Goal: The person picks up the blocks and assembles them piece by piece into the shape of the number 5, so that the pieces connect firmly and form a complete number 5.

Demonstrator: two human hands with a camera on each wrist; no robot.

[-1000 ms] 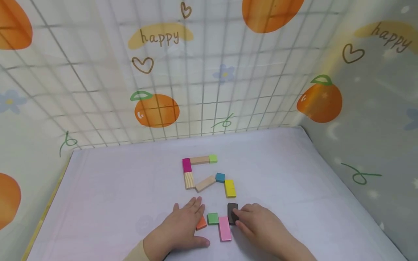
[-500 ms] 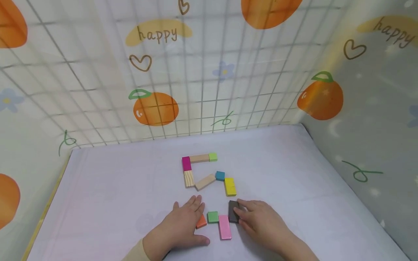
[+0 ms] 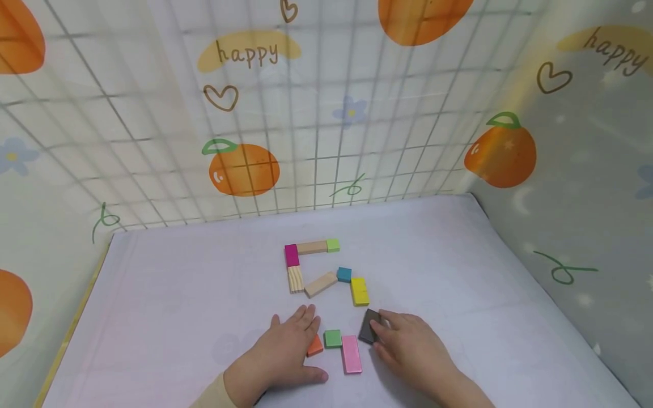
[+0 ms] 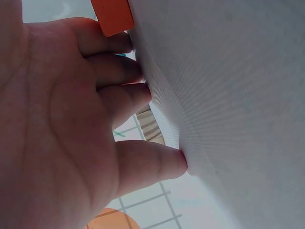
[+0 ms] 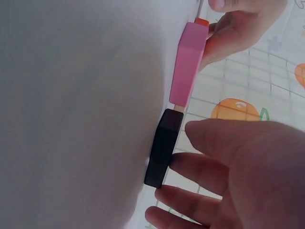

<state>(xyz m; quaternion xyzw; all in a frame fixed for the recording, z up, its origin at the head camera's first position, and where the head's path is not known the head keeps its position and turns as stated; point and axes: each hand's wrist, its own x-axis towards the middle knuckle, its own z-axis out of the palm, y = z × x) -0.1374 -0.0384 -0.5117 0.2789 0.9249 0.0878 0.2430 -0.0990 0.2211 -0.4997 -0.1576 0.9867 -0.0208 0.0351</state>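
Note:
A dark, nearly black block [image 3: 369, 326] lies tilted on the white surface. Fingers of my right hand [image 3: 413, 351] touch its top and right side; in the right wrist view the thumb [image 5: 202, 133] appears slightly apart from the block. My left hand [image 3: 283, 351] rests with its fingers spread and fingertips down on the cloth, partly covering an orange block [image 3: 314, 345]. Between the hands lie a green block [image 3: 333, 339] and a pink block [image 3: 351, 355], their corners close together. Beyond the dark block sits a yellow block [image 3: 359, 292].
Farther back, a magenta block [image 3: 292, 255], a plain wood block [image 3: 312, 247], a lime block [image 3: 333, 245], a striped wood block [image 3: 295, 280], a slanted wood block [image 3: 321, 284] and a blue block [image 3: 344, 275] form a bent line. Printed curtains [image 3: 306, 124] enclose the white table [image 3: 178, 300].
The dark block has shifted slightly away and to the right, turning clockwise, so it now stands apart from the pink block. My right hand has moved along with it; the left hand stays put.

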